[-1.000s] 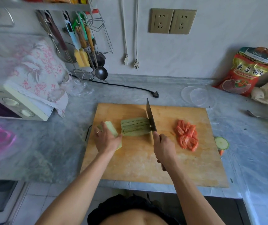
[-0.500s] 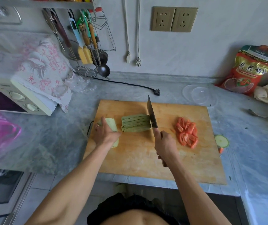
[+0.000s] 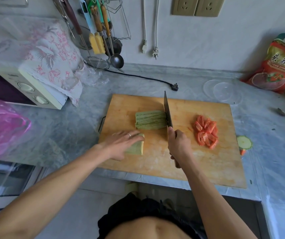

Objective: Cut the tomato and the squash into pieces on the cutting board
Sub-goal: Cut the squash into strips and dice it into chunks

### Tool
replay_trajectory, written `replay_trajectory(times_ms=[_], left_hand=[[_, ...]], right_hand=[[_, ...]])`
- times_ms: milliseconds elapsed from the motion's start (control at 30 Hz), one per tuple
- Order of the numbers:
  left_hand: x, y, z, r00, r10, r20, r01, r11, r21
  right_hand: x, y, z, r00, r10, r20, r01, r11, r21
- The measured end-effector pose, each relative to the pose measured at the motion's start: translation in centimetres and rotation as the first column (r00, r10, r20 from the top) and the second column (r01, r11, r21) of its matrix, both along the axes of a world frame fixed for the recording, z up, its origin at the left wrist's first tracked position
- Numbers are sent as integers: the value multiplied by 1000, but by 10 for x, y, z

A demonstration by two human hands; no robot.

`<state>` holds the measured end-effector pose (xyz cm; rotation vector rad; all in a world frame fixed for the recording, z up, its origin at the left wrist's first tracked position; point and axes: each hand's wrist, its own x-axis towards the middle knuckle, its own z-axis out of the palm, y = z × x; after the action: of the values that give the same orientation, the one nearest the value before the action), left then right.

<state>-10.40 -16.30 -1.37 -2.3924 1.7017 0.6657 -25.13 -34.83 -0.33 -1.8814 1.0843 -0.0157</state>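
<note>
A wooden cutting board [image 3: 186,163] lies on the grey counter. Near its middle sits a squash half cut into long strips [image 3: 150,120]. My right hand [image 3: 178,144] grips a cleaver [image 3: 167,111], whose blade stands edge-down against the strips' right end. My left hand [image 3: 121,144] lies flat with straight fingers on the other, uncut squash half [image 3: 136,147] at the board's left. A pile of red tomato pieces [image 3: 206,131] rests on the board's right part.
A squash end slice [image 3: 244,142] and a tomato scrap lie on the counter right of the board. Clear plastic lids [image 3: 222,91], a red bag [image 3: 279,66], a black plug cord [image 3: 174,87], a toaster oven [image 3: 22,88] and a pink bag [image 3: 2,126] surround it.
My left hand has flattened on the uncut squash half and shifted it toward me and right. The cleaver stays against the strips' right end.
</note>
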Motion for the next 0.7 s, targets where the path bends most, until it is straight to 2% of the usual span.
replay_trajectory(times_ms=[67,167,267,367,567,700], left_hand=[[0,-3,4,997,43,-70,-44,999,-10],[12,-15,4,935,247,-254,-300,933,-199],[28,-41,-1,908,348,-236,-413,839,-354],[35,-77,-5,920,346,-183,-390,855,-342],[39,-121,-25,938,313,-147,-334,931,-147],[51,-121,-35,946,272,-177,-305,930,-205]], right_hand=[[-2,-1,0,1000,3,7,-3,1000,5],[-3,-3,1,1000,4,5,-4,1000,5],[-4,-2,0,1000,9,-4,-9,1000,10],[-4,-2,0,1000,-5,-4,5,1000,9],[-6,-1,0,1000,-19,5,19,1000,-8],[-5,0,-1,999,-32,5,32,999,21]])
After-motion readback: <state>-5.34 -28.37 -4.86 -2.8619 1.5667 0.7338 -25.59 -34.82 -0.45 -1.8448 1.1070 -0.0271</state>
